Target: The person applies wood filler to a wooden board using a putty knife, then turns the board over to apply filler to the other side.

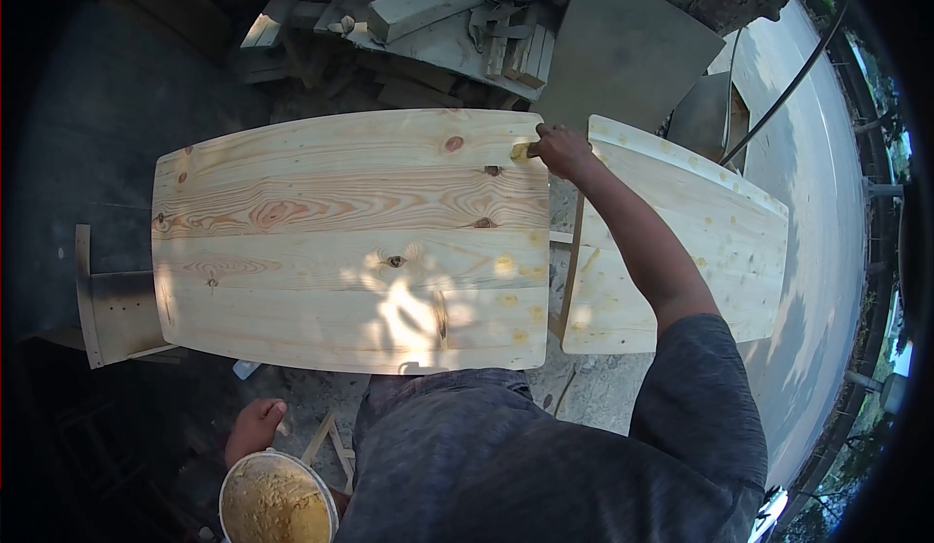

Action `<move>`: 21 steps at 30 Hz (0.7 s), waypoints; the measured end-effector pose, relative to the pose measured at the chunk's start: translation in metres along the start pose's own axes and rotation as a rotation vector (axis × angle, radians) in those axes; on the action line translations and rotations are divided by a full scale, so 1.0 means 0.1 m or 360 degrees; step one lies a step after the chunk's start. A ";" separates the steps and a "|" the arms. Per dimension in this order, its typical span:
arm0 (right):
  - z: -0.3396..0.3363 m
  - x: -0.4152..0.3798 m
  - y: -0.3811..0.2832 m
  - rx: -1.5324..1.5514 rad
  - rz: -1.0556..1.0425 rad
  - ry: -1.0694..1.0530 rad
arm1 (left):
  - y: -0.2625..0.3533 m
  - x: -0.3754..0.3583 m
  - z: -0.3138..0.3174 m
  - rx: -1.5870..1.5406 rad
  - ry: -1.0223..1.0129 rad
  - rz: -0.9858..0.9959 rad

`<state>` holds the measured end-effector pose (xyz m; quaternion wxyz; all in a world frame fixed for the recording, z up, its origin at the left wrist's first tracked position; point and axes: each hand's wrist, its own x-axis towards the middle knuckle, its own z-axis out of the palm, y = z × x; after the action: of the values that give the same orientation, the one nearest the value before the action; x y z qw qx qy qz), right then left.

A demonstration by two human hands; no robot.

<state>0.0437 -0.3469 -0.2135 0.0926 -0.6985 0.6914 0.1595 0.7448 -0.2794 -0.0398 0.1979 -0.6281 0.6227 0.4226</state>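
Grey ground (pixel 605 387) | pale knotty pine panel (pixel 341 202) flat ahead at 11 o'clock, face up for access | right hand (pixel 564 151) pinching yellow-smeared small spreader (pixel 520 152) at panel's 2 o'clock corner, likely angled for blade contact | left hand (pixel 255 424) curled, grip unclear; white round paste tub (pixel 278 506) by wrist, likely kept handy

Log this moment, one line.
right hand: at far right corner of wooden panel, grip unclear | left hand: beside paste tub | second panel: at right

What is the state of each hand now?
Left hand: fingers curled, beside the bucket; hold cannot be told.
Right hand: closed, near the board's corner; held item unclear.
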 end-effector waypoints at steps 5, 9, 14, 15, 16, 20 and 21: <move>-0.06 0.00 0.16 -0.0166 0.0146 -0.0176 | -0.05 -0.06 0.01 -0.0056 0.0016 -0.0059; -0.11 0.12 0.04 -0.0103 0.0013 -0.0023 | -0.11 -0.02 0.07 -0.0050 -0.0026 -0.0080; 0.01 0.20 0.16 -0.0226 0.0192 -0.0092 | -0.09 0.05 0.00 -0.0058 0.0016 -0.0024; 0.00 0.23 0.17 -0.0305 0.0243 -0.0149 | -0.09 0.04 -0.01 -0.0061 0.0051 -0.0013; -0.09 0.19 0.09 -0.0266 0.0164 -0.0155 | -0.08 0.04 -0.02 -0.0062 0.0080 0.0000; -0.16 0.06 -0.14 -0.0288 0.0027 -0.0168 | -0.01 0.08 -0.02 0.0008 -0.0011 -0.0052; -0.17 0.03 -0.13 -0.0329 0.0120 -0.0220 | -0.01 0.08 -0.03 0.0009 -0.0025 -0.0049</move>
<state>0.0580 -0.3550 -0.1998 0.0616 -0.6652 0.6890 0.2809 0.7451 -0.2867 -0.0448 0.2112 -0.6338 0.6125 0.4226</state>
